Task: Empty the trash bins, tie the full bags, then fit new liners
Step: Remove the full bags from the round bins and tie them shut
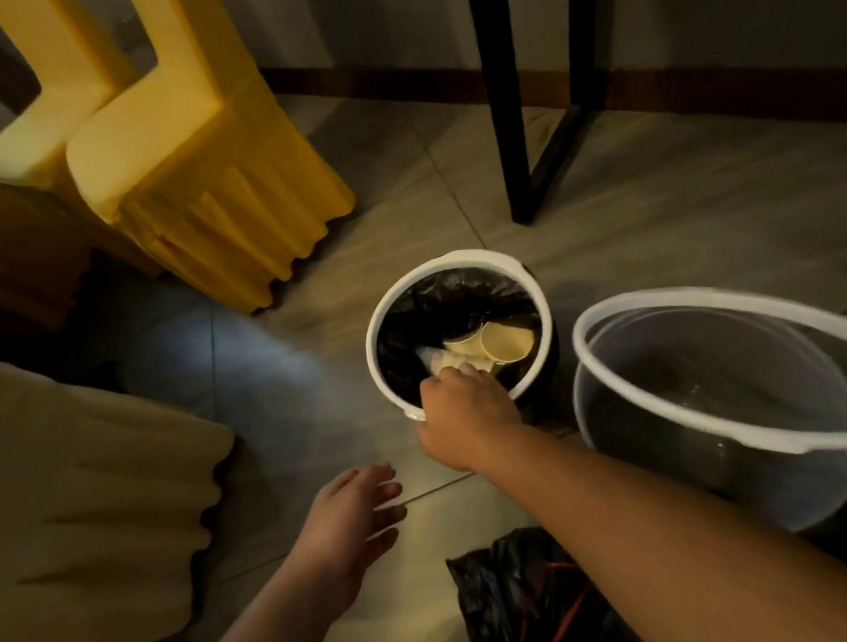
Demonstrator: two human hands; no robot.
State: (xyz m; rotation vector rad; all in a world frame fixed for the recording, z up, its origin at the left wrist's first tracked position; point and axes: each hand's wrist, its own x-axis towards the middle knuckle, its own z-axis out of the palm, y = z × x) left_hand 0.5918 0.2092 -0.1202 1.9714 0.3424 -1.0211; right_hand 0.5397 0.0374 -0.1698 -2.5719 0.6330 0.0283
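A round bin with a white rim (378, 314) stands on the tiled floor, lined with a black bag (435, 299). Paper cups (504, 340) and crumpled white paper lie inside it. My right hand (464, 408) reaches over the bin's near rim, its fingers curled down into the bin at the white paper; what they hold is hidden. My left hand (351, 524) hovers open above the floor, left of and nearer than the bin. To the right a second bin (725, 449), translucent with a white rim, looks bare inside. A crumpled black bag with a red tie (529, 601) lies near my right forearm.
Yellow covered chairs (185, 152) stand at the back left. A cream fabric skirt (86, 509) hangs at the left. Black metal table legs (511, 111) rise behind the bins, near the wall's dark skirting board.
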